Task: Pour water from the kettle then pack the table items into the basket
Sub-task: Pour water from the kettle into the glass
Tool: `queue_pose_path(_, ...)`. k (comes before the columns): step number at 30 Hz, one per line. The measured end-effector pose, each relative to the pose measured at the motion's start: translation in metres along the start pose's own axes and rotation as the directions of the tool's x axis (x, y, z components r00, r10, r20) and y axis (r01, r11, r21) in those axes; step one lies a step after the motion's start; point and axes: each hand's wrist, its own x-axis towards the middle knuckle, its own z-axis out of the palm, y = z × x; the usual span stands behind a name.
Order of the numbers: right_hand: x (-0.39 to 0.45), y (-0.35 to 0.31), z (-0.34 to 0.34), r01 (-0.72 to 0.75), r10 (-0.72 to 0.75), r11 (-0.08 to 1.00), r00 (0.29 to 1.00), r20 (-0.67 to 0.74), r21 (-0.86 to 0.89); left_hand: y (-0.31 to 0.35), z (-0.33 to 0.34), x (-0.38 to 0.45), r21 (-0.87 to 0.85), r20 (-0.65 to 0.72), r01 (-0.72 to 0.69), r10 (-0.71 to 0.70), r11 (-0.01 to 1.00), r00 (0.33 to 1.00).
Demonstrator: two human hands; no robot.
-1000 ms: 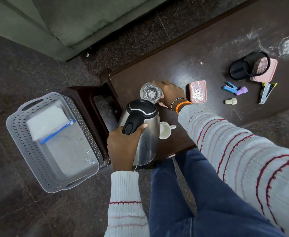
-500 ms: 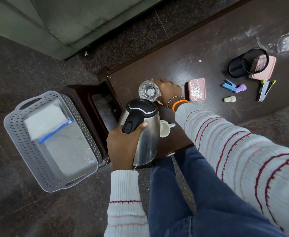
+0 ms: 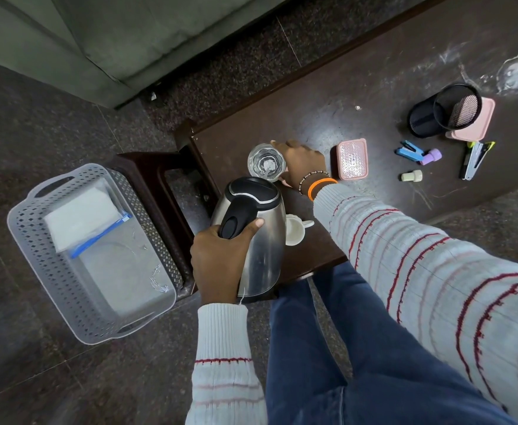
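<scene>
The kettle (image 3: 251,237) is gripped by its handle in the left hand (image 3: 221,262), just beside the glass (image 3: 266,162) — which is held steady on the table (image 3: 359,87) by the right hand (image 3: 300,164). The spout should be brought over the rim and tipped slowly — spills are best avoided.

Dark speckled stone-tile floor (image 3: 52,142) with thin grout lines. Grey-green upholstered sofa (image 3: 135,35) along top left, its base just beside a low dark brown wooden table (image 3: 359,87), top scuffed with whitish smears. Dark brown plastic stool (image 3: 147,167) touching the table's left end. Dim, even light.
</scene>
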Motion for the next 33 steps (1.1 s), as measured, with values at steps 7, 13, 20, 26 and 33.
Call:
queue_pose_path(7,-0.0012,-0.0008,-0.0011,0.004,-0.004,1.0,1.0,0.0,-0.012,-0.001,0.0007,0.0021,-0.016,0.021,0.015,-0.015,1.0,1.0)
queue_pose_path(13,-0.0005,-0.0019,-0.0024,0.003,-0.003,1.0,1.0,0.01,-0.023,0.0008,0.0011,0.0026,-0.014,0.015,0.018,-0.017,1.0,1.0)
queue_pose_path(20,-0.0002,-0.0012,-0.0024,0.009,-0.009,1.0,1.0,-0.003,-0.02,0.0028,0.0016,0.0027,0.0,0.012,0.012,-0.012,1.0,1.0)
queue_pose_path(26,0.0004,-0.0025,-0.0025,0.0,0.001,1.0,1.0,0.008,-0.015,0.0028,0.0021,0.0037,0.0,0.019,0.025,-0.025,1.0,1.0)
queue_pose_path(33,0.0001,-0.0027,-0.003,-0.006,0.006,1.0,1.0,0.0,-0.007,0.0023,0.0019,0.0051,-0.003,0.033,0.037,-0.037,0.999,0.999)
